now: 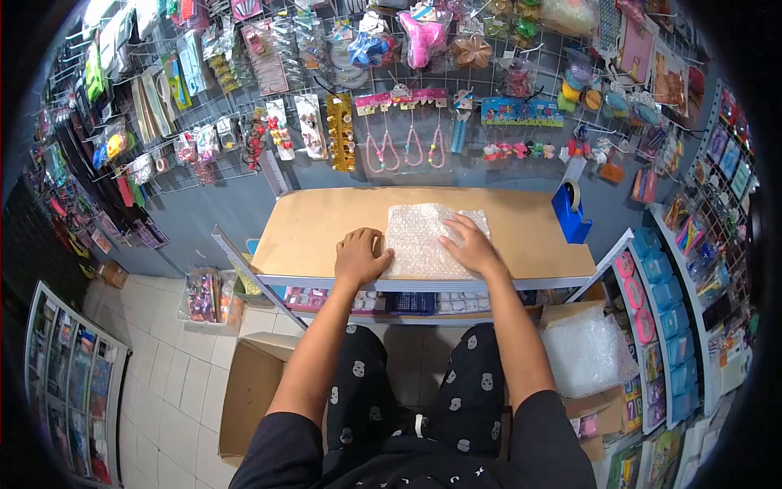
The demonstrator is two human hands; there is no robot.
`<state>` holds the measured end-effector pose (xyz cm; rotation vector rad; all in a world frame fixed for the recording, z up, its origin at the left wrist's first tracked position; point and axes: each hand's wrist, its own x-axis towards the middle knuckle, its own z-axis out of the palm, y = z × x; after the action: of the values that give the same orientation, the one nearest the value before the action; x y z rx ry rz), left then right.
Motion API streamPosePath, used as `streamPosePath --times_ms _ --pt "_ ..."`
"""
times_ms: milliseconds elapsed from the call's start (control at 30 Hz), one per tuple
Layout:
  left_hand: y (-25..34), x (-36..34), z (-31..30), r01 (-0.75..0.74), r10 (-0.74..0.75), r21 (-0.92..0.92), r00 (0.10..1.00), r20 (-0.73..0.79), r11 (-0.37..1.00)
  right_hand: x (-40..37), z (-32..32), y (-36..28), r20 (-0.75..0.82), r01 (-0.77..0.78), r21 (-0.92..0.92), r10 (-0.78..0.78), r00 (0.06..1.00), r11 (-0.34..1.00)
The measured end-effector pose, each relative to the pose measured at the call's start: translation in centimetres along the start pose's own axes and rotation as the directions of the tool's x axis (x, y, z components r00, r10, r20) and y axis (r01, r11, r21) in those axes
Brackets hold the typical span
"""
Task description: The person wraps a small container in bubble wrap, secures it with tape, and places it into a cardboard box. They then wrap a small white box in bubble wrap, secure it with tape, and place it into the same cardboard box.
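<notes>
A sheet or pouch of clear bubble wrap (419, 242) lies flat on a light wooden tabletop (309, 216). On its right part rests my right hand (468, 243), palm down with the fingers spread. My left hand (360, 256) sits on the tabletop at the wrap's left edge, fingers bent and somewhat apart, thumb by the edge. Nothing shows inside either hand. Whether the wrap encloses anything cannot be made out.
A blue tape dispenser (572, 213) stands at the table's right end. Hanging goods cover the wire grid behind. Below right is a box with more bubble wrap (588, 350); at lower left, an open cardboard box (252, 391). Goods fill a shelf under the tabletop.
</notes>
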<state>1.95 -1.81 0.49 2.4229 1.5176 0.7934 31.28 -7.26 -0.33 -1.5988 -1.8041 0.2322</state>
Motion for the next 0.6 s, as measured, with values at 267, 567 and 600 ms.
streamPosePath --times_ms 267,567,600 --pt "-0.5 0.2 0.9 0.010 -0.011 -0.028 0.999 -0.049 1.000 -1.7 -1.6 3.2 -0.113 0.036 0.055 -0.030 0.993 0.998" --pt "-1.2 1.1 0.3 -0.001 0.000 0.024 0.998 0.063 1.000 -2.2 -1.7 3.2 -0.179 0.045 0.066 -0.032 0.983 0.997" --pt "-1.1 1.3 -0.2 -0.005 0.002 0.032 0.996 0.093 0.999 -2.1 -1.7 3.4 -0.191 0.043 0.088 -0.025 0.981 0.995"
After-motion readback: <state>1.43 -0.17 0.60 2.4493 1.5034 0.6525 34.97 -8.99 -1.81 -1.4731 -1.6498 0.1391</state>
